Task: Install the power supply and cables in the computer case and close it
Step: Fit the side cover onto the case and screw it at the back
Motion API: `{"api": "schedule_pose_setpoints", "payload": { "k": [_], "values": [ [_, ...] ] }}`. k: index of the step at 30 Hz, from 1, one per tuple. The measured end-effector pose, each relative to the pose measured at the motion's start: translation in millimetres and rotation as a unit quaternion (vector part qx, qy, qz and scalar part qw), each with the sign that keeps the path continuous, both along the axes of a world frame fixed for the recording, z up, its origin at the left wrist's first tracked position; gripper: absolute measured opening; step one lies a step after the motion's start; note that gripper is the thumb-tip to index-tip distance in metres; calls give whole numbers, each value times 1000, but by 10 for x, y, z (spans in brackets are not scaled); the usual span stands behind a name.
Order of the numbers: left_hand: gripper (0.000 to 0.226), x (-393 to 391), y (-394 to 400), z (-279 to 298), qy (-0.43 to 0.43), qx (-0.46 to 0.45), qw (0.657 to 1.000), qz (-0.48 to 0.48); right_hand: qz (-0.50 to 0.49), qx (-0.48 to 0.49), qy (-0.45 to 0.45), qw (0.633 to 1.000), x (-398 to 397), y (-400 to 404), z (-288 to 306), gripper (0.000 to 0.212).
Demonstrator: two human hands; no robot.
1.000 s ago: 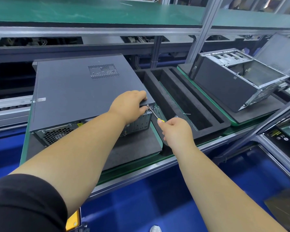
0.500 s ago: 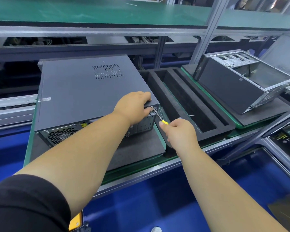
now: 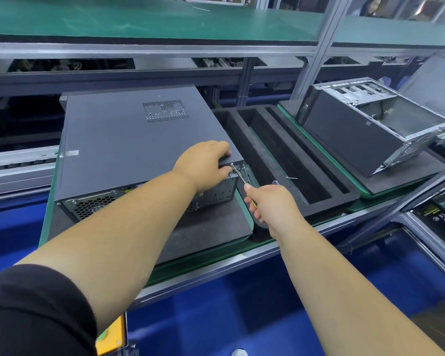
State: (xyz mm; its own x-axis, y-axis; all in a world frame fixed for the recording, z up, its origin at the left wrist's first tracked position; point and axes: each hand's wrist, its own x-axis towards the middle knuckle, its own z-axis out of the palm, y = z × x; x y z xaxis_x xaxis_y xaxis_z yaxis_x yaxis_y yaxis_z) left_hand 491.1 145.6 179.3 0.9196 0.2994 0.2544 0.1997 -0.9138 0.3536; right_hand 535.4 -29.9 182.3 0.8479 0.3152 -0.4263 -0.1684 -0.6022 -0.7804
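Now right hand (image 3: 270,201) grip holds screwdriver (image 3: 240,176), shaft pointing up-left at case (image 3: 139,140) corner; left hand (image 3: 206,165) grip clasps it.

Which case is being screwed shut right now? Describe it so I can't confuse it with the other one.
On the green-edged conveyor, find the black foam pad nearest the camera. The closed computer case lies flat on it, left hand gripping its near right corner. Unlike the open chassis tilted at right, its vented side panel is on.
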Motion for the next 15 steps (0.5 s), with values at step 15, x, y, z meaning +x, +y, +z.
{"api": "schedule_pose_setpoints", "payload": {
  "k": [15],
  "values": [
    [38, -852, -183, 340, -108, -880, 440, 142, 115, 71, 4, 991, -196, -162, 460, 34]
  ]
}}
